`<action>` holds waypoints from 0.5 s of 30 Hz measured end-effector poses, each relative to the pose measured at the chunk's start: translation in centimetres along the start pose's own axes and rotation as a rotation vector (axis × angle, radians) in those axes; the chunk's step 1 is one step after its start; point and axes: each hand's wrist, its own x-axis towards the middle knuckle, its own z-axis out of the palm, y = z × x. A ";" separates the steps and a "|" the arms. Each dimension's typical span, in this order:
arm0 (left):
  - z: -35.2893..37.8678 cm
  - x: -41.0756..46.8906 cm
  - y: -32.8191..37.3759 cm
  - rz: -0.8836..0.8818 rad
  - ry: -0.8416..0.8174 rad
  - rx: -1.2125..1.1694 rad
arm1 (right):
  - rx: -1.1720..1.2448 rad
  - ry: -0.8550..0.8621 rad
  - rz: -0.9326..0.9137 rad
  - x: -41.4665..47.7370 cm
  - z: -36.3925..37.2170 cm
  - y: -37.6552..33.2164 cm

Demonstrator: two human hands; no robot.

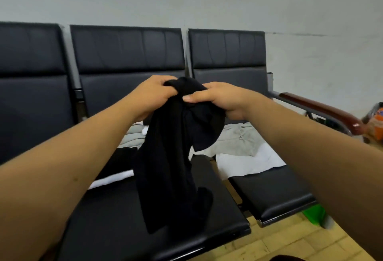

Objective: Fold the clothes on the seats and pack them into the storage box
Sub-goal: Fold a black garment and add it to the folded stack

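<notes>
I hold a black garment [172, 167] up in front of me over the middle seat [116, 219]. My left hand [153, 94] and my right hand [219, 100] both grip its bunched top edge, close together, and the cloth hangs down crumpled. Behind it on the seats lie a grey garment [238, 138] and a white garment [246, 162] on the right seat, plus a white piece [112, 178] and some grey cloth [134, 136] on the middle seat. No storage box shows in the head view.
A row of black padded seats [128, 49] stands against a pale wall. A brown armrest [319, 107] ends the row at right, with an orange object [376, 128] beyond it. A green object [315, 214] lies on the tiled floor [279, 244] under the right seat.
</notes>
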 end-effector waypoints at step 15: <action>-7.4 -10.7 -4.7 -0.419 0.270 -0.340 | 0.462 0.017 0.085 1.9 6.4 2.3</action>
